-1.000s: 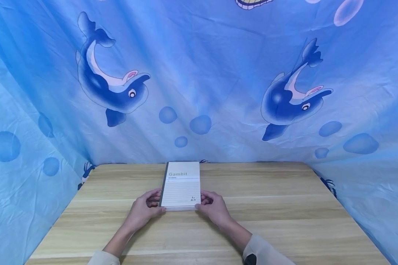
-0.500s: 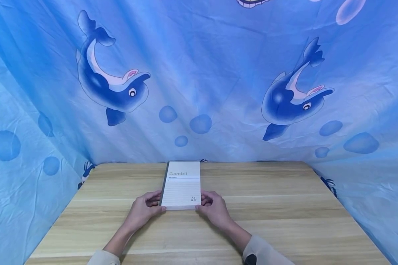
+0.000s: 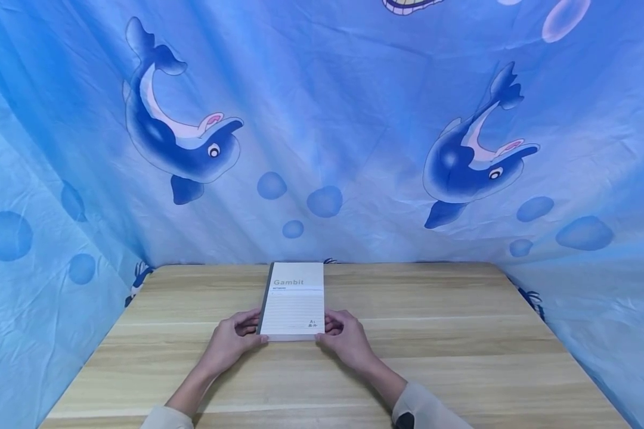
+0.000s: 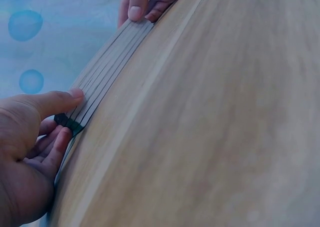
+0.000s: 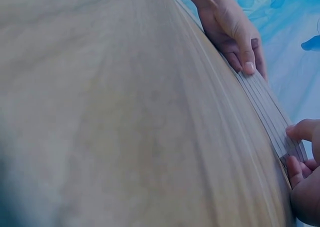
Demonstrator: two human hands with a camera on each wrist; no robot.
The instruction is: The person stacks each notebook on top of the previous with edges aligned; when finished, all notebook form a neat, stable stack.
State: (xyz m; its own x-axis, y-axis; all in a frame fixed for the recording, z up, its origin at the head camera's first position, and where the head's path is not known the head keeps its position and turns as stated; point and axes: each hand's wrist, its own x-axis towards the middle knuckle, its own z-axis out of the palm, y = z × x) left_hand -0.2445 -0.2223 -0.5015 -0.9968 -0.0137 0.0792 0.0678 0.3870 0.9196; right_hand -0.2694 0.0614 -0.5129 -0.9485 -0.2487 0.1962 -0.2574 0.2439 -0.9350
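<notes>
A stack of several notebooks (image 3: 292,304) lies flat on the wooden table, its top cover white with "Gambit" printed on it and a dark spine on the left. My left hand (image 3: 228,344) grips the near left corner, thumb on the front edge and fingers along the spine side. At the near right corner my right hand (image 3: 350,344) holds the stack the same way. The layered page edges of the notebooks (image 4: 107,69) show in the left wrist view. The right wrist view also has the notebook stack (image 5: 265,112) between both hands. Some fingertips are hidden.
The wood-grain table (image 3: 434,333) extends to both sides of the notebooks and in front of them. Behind it and at its sides hangs a blue curtain (image 3: 375,149) printed with dolphins and bubbles. The stack stands close to the table's far edge.
</notes>
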